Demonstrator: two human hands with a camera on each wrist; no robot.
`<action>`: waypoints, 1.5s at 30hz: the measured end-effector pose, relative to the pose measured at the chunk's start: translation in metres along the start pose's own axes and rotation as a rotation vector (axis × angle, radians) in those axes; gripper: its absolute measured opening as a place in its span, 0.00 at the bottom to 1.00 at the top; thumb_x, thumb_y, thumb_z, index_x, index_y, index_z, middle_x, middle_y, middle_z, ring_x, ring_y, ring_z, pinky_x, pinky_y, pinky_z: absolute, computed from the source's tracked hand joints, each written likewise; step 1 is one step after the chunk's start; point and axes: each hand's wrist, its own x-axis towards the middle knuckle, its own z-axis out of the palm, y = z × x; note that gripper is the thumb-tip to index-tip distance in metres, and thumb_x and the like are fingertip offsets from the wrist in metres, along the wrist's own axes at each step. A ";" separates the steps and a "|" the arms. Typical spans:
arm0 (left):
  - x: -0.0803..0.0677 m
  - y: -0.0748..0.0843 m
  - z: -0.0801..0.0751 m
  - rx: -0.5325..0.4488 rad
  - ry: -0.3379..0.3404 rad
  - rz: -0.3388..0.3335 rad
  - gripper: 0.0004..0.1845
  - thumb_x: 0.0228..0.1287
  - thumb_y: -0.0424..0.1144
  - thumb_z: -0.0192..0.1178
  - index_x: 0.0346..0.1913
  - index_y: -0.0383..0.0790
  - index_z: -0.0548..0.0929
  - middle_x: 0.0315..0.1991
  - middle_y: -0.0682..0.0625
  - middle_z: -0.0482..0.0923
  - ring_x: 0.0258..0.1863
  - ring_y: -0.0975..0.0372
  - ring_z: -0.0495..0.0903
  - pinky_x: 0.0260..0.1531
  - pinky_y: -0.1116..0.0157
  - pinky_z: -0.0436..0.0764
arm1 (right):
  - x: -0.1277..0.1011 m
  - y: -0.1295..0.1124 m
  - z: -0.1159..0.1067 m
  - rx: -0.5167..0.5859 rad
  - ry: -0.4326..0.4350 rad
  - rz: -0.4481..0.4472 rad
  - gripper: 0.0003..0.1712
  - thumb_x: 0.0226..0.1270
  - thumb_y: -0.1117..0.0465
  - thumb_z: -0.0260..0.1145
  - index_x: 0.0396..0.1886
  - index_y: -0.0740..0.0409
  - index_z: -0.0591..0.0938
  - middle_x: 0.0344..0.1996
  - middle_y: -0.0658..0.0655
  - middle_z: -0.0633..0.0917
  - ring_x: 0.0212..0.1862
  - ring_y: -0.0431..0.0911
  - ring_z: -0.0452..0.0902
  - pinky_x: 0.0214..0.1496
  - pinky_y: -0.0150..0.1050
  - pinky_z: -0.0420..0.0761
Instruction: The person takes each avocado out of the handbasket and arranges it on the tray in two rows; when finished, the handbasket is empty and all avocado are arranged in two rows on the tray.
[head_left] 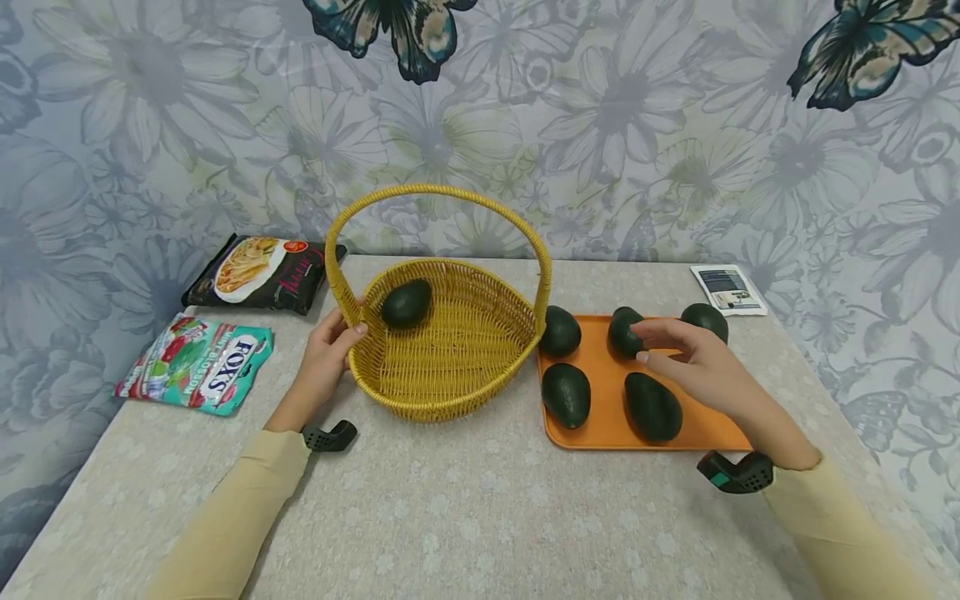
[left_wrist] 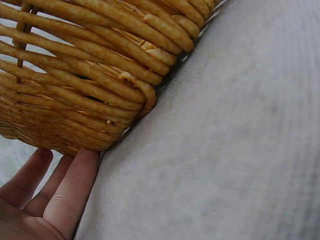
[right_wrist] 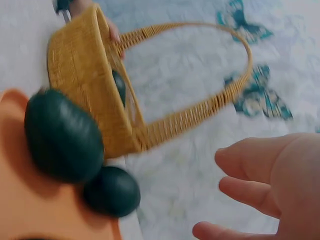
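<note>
While the wicker basket is steadied at its left rim by the left hand, whose thumb is hooked over the edge and whose fingers lie straight against the outer wall, the right hand is held above the orange tray with its fingers loosely spread and nothing between them. One avocado already lies inside the basket; five more rest on the tray, and the fingertips are nearest the avocado at the tray's back middle. The step in hand is judged to be the reach for a further fruit. A closing of the fingers round it is called for next, then a lift high enough to pass the basket's rim beside the arched handle, which stands in the path. Two snack packets and a small card lie well apart.
</note>
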 end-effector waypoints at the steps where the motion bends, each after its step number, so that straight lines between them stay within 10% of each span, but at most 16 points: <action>1: 0.000 0.000 0.000 0.004 0.001 0.002 0.30 0.79 0.43 0.53 0.79 0.45 0.62 0.67 0.39 0.68 0.43 0.72 0.80 0.34 0.73 0.84 | 0.003 -0.007 0.001 0.005 -0.003 -0.015 0.24 0.76 0.58 0.63 0.67 0.59 0.78 0.66 0.62 0.78 0.63 0.58 0.76 0.55 0.29 0.78; 20: 0.001 -0.003 0.003 0.002 -0.009 -0.014 0.30 0.79 0.43 0.53 0.79 0.46 0.62 0.70 0.38 0.66 0.47 0.71 0.80 0.36 0.73 0.85 | 0.072 -0.086 0.063 -0.003 -0.219 -0.313 0.23 0.70 0.61 0.68 0.64 0.56 0.81 0.58 0.57 0.84 0.55 0.53 0.81 0.47 0.43 0.84; 37: 0.002 -0.003 0.001 -0.010 -0.010 0.002 0.30 0.79 0.43 0.53 0.79 0.45 0.62 0.70 0.37 0.66 0.47 0.71 0.80 0.35 0.72 0.85 | 0.151 -0.135 0.133 0.001 -0.378 -0.173 0.37 0.72 0.51 0.66 0.78 0.48 0.66 0.76 0.57 0.68 0.62 0.56 0.79 0.64 0.50 0.79; 45: 0.001 -0.003 -0.001 -0.004 -0.006 -0.003 0.31 0.79 0.45 0.53 0.80 0.46 0.61 0.72 0.35 0.65 0.47 0.71 0.81 0.35 0.72 0.85 | 0.181 -0.146 0.162 0.080 -0.357 -0.030 0.39 0.73 0.48 0.65 0.79 0.45 0.63 0.78 0.55 0.65 0.78 0.54 0.61 0.74 0.55 0.69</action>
